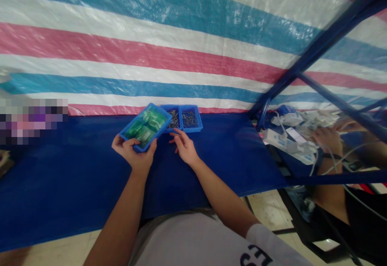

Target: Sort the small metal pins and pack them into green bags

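A blue tray (156,134) sat in the left hand (135,157)

The left hand's fingers were spread around the near end of the tray and gripped it. The thumb pressed on the near right side, and one finger bent over the edge at the left. The right hand (185,149) held nothing. Its fingers were bent and a little apart, close to the front of the small boxes. I could not tell if a fingertip touched one.

The tray was turned at a slant, above the near side of the table. Shiny green and clear packets (148,124) lay inside it, but they were too blurry to read. Its right corner covered part of the left box (171,106). That box and the right box (192,129) were blue and stood side by side, touching. Both had lots of little metal pieces (189,117) in them, like screws or nails.

All this was on a long blue table (225,157). Behind it hung a shiny sheet (187,52) with red, white and blue stripes. On the right, past a blue metal frame (278,82), were another person's hands (328,138), near some white cables and a long white thing (288,147). The wearer's pale shirt (187,240) showed at the bottom
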The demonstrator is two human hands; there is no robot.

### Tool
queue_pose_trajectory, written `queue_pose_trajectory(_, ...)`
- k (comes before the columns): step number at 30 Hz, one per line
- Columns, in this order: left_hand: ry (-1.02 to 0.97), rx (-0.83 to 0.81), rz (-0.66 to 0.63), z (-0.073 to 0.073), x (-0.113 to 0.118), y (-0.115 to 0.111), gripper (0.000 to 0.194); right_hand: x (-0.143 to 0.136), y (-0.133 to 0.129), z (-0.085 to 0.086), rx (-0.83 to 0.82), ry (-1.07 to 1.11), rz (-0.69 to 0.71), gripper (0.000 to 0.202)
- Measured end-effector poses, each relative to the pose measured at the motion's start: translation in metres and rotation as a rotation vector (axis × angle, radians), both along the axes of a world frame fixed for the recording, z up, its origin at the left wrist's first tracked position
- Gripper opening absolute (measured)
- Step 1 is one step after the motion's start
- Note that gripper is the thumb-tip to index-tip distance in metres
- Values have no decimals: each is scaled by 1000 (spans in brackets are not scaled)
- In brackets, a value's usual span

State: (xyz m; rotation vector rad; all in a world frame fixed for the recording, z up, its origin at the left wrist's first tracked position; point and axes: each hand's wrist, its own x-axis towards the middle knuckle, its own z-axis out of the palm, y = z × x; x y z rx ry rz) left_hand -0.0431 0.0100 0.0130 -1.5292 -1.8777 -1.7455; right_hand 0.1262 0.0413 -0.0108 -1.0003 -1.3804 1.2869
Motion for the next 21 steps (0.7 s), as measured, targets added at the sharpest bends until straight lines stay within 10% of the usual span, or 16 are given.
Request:
queue_pose_trajectory(7, 28, -85, -274, -8, 1, 2, 50, 15, 7, 27, -314, 470, 95, 73)
queue_pose_trajectory(14, -11, -35, -617, -6, 2, 5, 65, 25, 8, 27, -305, 356, -54, 44)
queue_pose_trajectory(21, -279, -30, -642, -21, 11, 13, 70, 20, 12, 19, -245, 331, -123, 45)
